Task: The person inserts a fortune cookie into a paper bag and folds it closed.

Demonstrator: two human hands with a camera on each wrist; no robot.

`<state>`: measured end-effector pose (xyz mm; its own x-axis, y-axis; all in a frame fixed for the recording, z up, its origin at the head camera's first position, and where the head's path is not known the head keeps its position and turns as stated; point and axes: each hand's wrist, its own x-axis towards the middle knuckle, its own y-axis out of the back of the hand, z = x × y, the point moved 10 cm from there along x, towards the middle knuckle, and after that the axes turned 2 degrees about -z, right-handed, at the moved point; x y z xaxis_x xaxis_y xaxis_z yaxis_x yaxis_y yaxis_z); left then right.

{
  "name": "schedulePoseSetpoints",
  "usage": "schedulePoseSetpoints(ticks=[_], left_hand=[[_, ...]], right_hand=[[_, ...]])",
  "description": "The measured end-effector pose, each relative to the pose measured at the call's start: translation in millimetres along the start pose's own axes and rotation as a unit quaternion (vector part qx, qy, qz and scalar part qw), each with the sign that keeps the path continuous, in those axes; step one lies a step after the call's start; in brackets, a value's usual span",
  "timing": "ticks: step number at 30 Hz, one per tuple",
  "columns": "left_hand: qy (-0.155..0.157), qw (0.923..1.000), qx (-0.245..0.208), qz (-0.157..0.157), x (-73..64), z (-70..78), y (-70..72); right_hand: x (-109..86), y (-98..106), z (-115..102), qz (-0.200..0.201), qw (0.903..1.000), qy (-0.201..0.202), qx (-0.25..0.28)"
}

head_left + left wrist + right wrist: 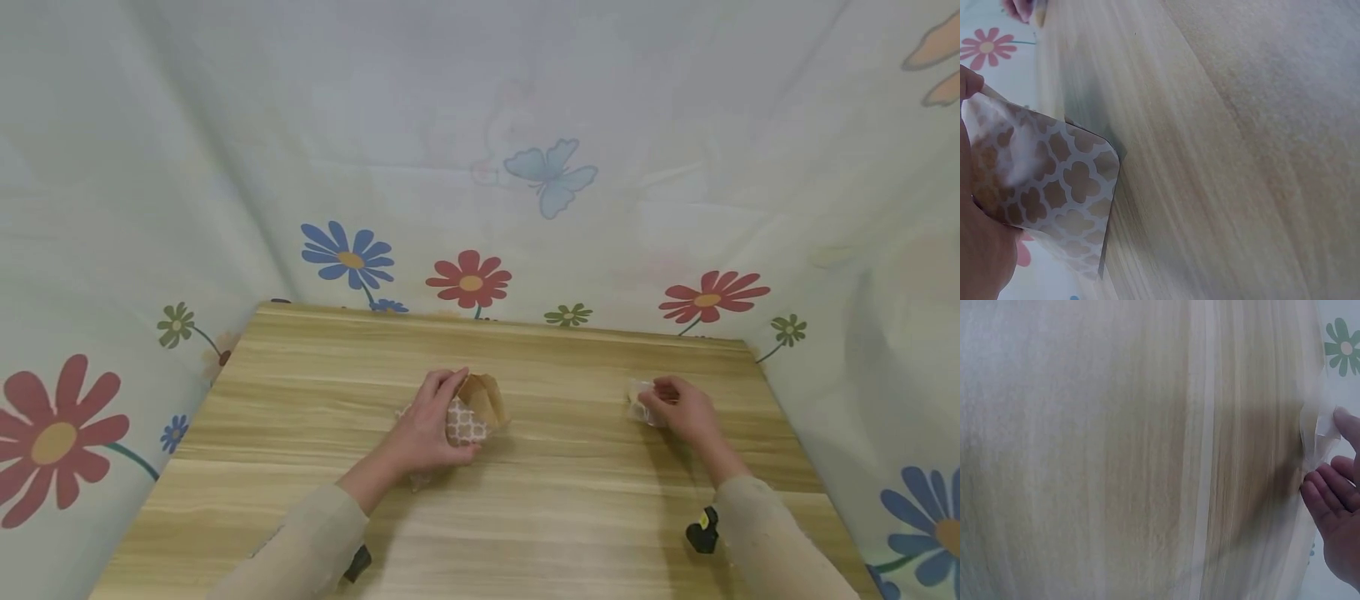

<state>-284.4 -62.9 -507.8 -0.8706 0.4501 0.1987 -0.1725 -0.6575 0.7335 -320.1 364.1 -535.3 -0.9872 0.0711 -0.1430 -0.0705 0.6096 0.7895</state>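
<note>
My left hand [429,429] grips a small paper bag [467,425] from above, with the thumb on the near side. The bag has a white lattice print on brownish paper, and its mouth gapes to the right, showing plain brown inside. In the left wrist view the bag's printed face [1066,181] is tilted above the table, its left part covered by the hand. Over to the right, my right hand [686,408] pinches a small clear plastic packet [641,403] between thumb and fingers. What the packet contains is too blurred to tell.
Both hands are over a wood-grain table [570,500]. A pale curtain [420,108] printed with flowers and a butterfly surrounds its back and sides. A black device [702,531] shows beside the right sleeve, and another black piece [358,564] by the left sleeve.
</note>
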Motion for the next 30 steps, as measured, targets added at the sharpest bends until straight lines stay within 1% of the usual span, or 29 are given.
schedulePoseSetpoints(ticks=[4,7,10,13,15,21,30], left_hand=[[0.004,1.0000,0.000,-0.003,-0.1,0.8,-0.8],[0.004,1.0000,0.001,-0.005,0.0,1.6,-0.9],[0.004,1.0000,0.005,-0.006,0.4,2.3,-0.8],[0.004,0.9999,0.009,-0.005,0.7,2.8,0.1],[0.004,0.9999,0.012,-0.006,0.8,2.8,0.1],[-0.002,0.9999,0.011,-0.007,0.4,2.8,0.4],[-0.007,0.9999,0.009,-0.009,-1.0,5.2,1.0]], right_hand=[[-1.2,-1.1,-2.6,-0.009,0.9997,0.009,0.023],[-2.5,1.7,-0.9,-0.008,0.9992,0.013,0.036],[-3.9,6.6,4.3,0.000,0.9994,0.000,0.035],[-4.7,9.7,7.7,0.003,0.9996,-0.020,0.021],[-5.1,9.9,7.4,-0.002,0.9996,-0.028,0.009],[0.5,3.4,3.0,-0.025,0.9991,-0.032,-0.013],[5.3,-6.9,-1.9,-0.063,0.9971,-0.041,-0.007]])
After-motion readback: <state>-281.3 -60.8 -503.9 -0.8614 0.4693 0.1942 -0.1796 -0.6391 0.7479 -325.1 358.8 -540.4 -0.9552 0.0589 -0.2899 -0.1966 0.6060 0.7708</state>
